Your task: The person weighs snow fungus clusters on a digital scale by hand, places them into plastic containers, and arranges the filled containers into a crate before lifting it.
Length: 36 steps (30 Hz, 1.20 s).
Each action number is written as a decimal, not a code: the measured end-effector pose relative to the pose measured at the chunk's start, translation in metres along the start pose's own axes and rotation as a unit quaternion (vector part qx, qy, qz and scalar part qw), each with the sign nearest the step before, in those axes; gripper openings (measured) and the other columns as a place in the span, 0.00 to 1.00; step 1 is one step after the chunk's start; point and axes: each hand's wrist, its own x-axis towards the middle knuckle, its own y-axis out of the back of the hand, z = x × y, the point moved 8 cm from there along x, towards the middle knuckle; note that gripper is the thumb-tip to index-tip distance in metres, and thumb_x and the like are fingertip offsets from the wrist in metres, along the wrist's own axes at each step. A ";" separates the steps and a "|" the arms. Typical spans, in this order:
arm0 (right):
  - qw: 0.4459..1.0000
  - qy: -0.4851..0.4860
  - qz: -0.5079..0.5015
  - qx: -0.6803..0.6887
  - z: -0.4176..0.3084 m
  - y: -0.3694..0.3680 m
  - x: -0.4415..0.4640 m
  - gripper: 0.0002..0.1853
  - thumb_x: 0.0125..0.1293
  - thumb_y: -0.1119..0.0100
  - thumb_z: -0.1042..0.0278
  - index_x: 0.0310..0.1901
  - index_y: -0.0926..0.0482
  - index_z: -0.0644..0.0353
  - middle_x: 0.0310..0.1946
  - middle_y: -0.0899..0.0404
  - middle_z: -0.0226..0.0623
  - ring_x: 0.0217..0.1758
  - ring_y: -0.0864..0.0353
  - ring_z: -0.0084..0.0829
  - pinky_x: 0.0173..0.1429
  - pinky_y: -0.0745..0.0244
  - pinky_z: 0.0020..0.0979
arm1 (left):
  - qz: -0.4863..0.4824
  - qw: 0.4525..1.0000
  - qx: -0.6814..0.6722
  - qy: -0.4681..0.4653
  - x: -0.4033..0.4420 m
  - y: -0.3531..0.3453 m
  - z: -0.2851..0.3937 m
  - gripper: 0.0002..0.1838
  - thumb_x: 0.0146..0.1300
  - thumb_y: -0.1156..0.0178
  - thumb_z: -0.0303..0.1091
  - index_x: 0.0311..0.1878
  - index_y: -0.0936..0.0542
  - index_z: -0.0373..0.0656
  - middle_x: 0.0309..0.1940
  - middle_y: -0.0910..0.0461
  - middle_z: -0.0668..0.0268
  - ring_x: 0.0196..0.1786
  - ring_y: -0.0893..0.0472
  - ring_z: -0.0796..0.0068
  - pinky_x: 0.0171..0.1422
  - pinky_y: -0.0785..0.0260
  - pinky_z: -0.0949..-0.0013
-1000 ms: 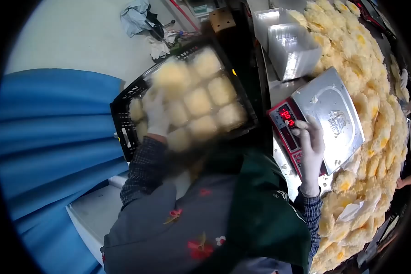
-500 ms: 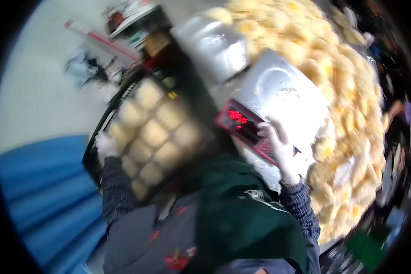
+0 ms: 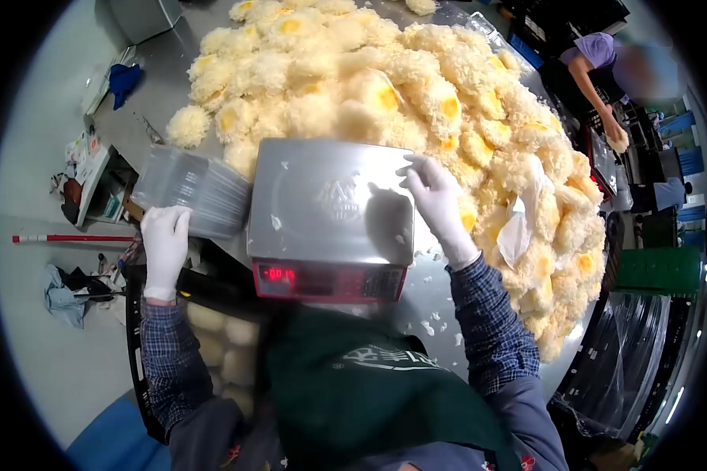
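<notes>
At the left, my gloved left hand pinches the near corner of a stack of clear plastic containers. Between my hands sits a digital scale with a bare steel plate and red lit digits. My right hand, also gloved, hovers by the plate's right edge, its fingers bent but apart and holding nothing. Behind and right of the scale spreads a big heap of frilly pale-yellow fungus heads, some with orange-yellow bases.
Below my left arm stands a black crate with packed pale pieces, partly hidden by my apron. At the upper right another person's hand holds a pale piece. A green crate and wrapped black crates stand at the right.
My view has swung round to the table. My left hand has left the black crate and reached the plastic containers. My right hand has moved off the scale's keypad to the plate's right side.
</notes>
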 end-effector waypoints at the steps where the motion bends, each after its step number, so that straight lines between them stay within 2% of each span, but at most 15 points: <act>1: 0.999 0.017 0.009 -0.045 -0.001 0.003 0.015 0.12 0.66 0.46 0.73 0.51 0.22 0.61 0.34 0.16 0.37 0.35 0.18 0.24 0.42 0.23 0.26 | 0.014 0.999 -0.050 -0.014 0.000 0.001 0.002 0.08 0.65 0.44 0.31 0.39 0.19 0.38 0.35 0.20 0.58 0.46 0.24 0.57 0.62 0.38 0.56; 2: 0.994 0.028 0.021 -0.103 -0.003 0.001 0.030 0.13 0.65 0.44 0.70 0.50 0.22 0.61 0.33 0.16 0.40 0.35 0.17 0.27 0.41 0.23 0.28 | 0.027 0.994 -0.101 -0.028 0.001 0.002 0.002 0.07 0.65 0.43 0.31 0.38 0.20 0.37 0.34 0.20 0.58 0.44 0.24 0.56 0.58 0.36 0.57; 3: 0.991 0.004 0.008 -0.134 -0.008 -0.004 0.046 0.15 0.63 0.42 0.66 0.50 0.22 0.60 0.33 0.17 0.43 0.37 0.16 0.35 0.43 0.22 0.33 | 0.052 0.994 -0.039 -0.084 0.002 0.007 0.012 0.06 0.63 0.42 0.28 0.37 0.21 0.36 0.32 0.21 0.58 0.42 0.25 0.56 0.52 0.36 0.58; 5: 0.942 0.162 0.099 -0.276 0.008 -0.022 0.086 0.16 0.60 0.39 0.63 0.48 0.21 0.62 0.34 0.17 0.47 0.38 0.16 0.44 0.44 0.21 0.39 | 0.042 0.998 -0.014 -0.034 0.004 0.002 0.009 0.04 0.62 0.42 0.27 0.35 0.22 0.37 0.29 0.24 0.58 0.39 0.26 0.57 0.50 0.36 0.58; 9: 0.917 0.025 -0.108 -0.384 0.042 -0.084 0.134 0.14 0.55 0.37 0.62 0.39 0.21 0.63 0.36 0.18 0.50 0.41 0.16 0.49 0.46 0.22 0.43 | 0.036 0.999 -0.022 0.004 0.012 0.004 0.010 0.05 0.57 0.39 0.26 0.29 0.26 0.37 0.24 0.28 0.60 0.33 0.26 0.59 0.43 0.35 0.60; 13: 0.920 0.078 -0.064 -0.379 0.016 -0.089 0.132 0.11 0.54 0.38 0.66 0.37 0.21 0.61 0.35 0.18 0.50 0.40 0.16 0.49 0.44 0.22 0.44 | 0.013 0.998 -0.046 0.035 0.013 0.000 -0.001 0.08 0.51 0.38 0.24 0.26 0.30 0.42 0.21 0.30 0.64 0.33 0.28 0.58 0.42 0.36 0.56; 14: 0.927 0.083 -0.051 -0.362 -0.002 -0.076 0.121 0.10 0.55 0.40 0.67 0.38 0.22 0.61 0.36 0.19 0.53 0.42 0.17 0.50 0.46 0.22 0.45 | 0.040 0.999 0.005 -0.014 0.015 0.004 0.010 0.09 0.51 0.38 0.24 0.26 0.31 0.42 0.21 0.31 0.64 0.33 0.28 0.57 0.43 0.37 0.56; 17: 0.963 0.056 -0.020 -0.263 -0.015 -0.042 0.110 0.12 0.55 0.37 0.65 0.38 0.23 0.63 0.35 0.20 0.56 0.40 0.18 0.50 0.45 0.22 0.40 | 0.045 0.999 0.002 0.029 0.018 0.020 -0.002 0.07 0.56 0.39 0.26 0.28 0.29 0.42 0.23 0.30 0.64 0.34 0.28 0.60 0.46 0.38 0.57; 20: 1.000 0.002 0.000 0.024 0.010 0.002 0.102 0.12 0.55 0.36 0.70 0.41 0.21 0.64 0.36 0.19 0.44 0.39 0.19 0.33 0.45 0.23 0.30 | 0.129 0.991 0.034 0.031 0.009 0.070 0.006 0.03 0.61 0.40 0.26 0.34 0.25 0.41 0.30 0.26 0.62 0.37 0.27 0.61 0.49 0.37 0.60; 23: 0.968 0.005 0.028 0.249 -0.036 0.036 0.068 0.13 0.59 0.38 0.76 0.46 0.22 0.66 0.39 0.19 0.32 0.40 0.21 0.23 0.44 0.24 0.26 | 0.138 0.988 0.016 -0.060 0.000 0.091 0.077 0.04 0.58 0.38 0.25 0.35 0.23 0.42 0.33 0.24 0.62 0.42 0.26 0.59 0.52 0.37 0.60; 27: 0.978 0.100 0.083 0.160 -0.097 0.029 0.007 0.12 0.59 0.35 0.78 0.42 0.25 0.62 0.35 0.22 0.30 0.34 0.22 0.20 0.37 0.26 0.21 | 0.042 0.969 -0.050 -0.239 -0.023 0.017 0.171 0.05 0.55 0.37 0.27 0.35 0.21 0.42 0.36 0.23 0.63 0.47 0.24 0.59 0.55 0.35 0.60; 28: 0.977 0.196 0.076 0.013 -0.108 0.019 -0.010 0.11 0.56 0.34 0.78 0.40 0.25 0.62 0.33 0.22 0.31 0.34 0.21 0.23 0.36 0.26 0.24 | 0.025 0.962 -0.067 -0.264 -0.031 -0.010 0.182 0.06 0.54 0.37 0.28 0.36 0.21 0.43 0.36 0.23 0.63 0.47 0.24 0.59 0.54 0.35 0.60; 30: 0.902 0.374 0.039 -0.213 -0.131 -0.014 -0.047 0.13 0.46 0.33 0.81 0.32 0.27 0.59 0.28 0.26 0.35 0.29 0.22 0.34 0.34 0.28 0.31 | -0.032 0.957 -0.087 -0.275 -0.042 -0.050 0.195 0.07 0.54 0.37 0.27 0.37 0.22 0.42 0.37 0.23 0.62 0.46 0.25 0.58 0.50 0.32 0.59; 33: 0.874 0.310 -0.133 -0.349 -0.093 -0.069 -0.066 0.09 0.52 0.42 0.80 0.35 0.22 0.58 0.31 0.22 0.40 0.34 0.22 0.41 0.36 0.27 0.39 | -0.027 0.950 -0.106 -0.292 -0.045 -0.067 0.198 0.08 0.54 0.38 0.27 0.38 0.23 0.41 0.37 0.23 0.61 0.46 0.25 0.58 0.49 0.31 0.59; 36: 0.881 0.236 -0.231 -0.339 -0.061 -0.080 -0.072 0.09 0.57 0.45 0.77 0.38 0.20 0.58 0.31 0.21 0.42 0.36 0.20 0.40 0.39 0.26 0.38 | -0.040 0.941 -0.142 -0.304 -0.046 -0.063 0.195 0.10 0.52 0.36 0.25 0.39 0.22 0.41 0.38 0.23 0.60 0.48 0.24 0.57 0.52 0.29 0.59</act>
